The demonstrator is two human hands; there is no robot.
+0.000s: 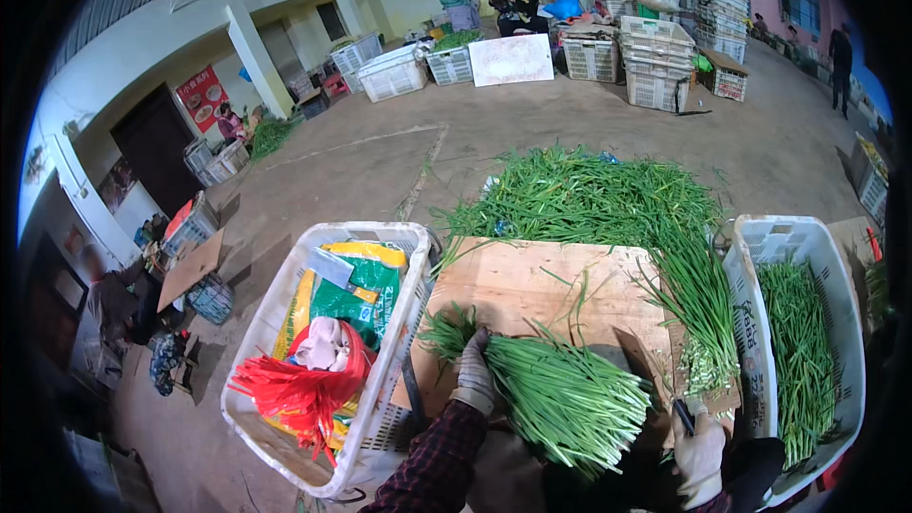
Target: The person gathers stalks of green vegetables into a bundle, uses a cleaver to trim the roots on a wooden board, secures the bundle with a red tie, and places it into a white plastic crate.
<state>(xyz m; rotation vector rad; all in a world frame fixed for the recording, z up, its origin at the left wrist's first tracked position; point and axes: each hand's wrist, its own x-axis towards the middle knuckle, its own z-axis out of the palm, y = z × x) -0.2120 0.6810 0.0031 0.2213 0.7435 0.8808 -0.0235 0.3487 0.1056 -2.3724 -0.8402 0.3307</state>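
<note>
A wooden board (541, 275) in front of the seated viewpoint carries a thick bunch of long green stalks (570, 389). The bunch lies slantwise across the board's near part: its leafy tips point up and to the left, and its pale ends fan out down and to the right, past the near edge.

The left hand (475, 375), in a pale glove with a dark fingertip, is at the leafy end, closed around the bunch. The right hand (699, 456), also gloved, is curled around the black handle (682, 415) of a tool (probably a knife, though its blade is hard to tell from the shadow). From this hand the bunch lies to the left and slightly farther away; the pale ends are near it, with a gap between. So the left hand has the leafy end, while the right is the nearer one to the pale ends.

Along the board's right side lies a looser pile of stalks (701, 309), pale ends toward the right hand. A broad heap of greens (589, 195) spreads beyond the board. A white crate (261, 351) on the left holds red strips (299, 389) and a cleaver (332, 268); another crate (757, 342) on the right holds more greens.
</note>
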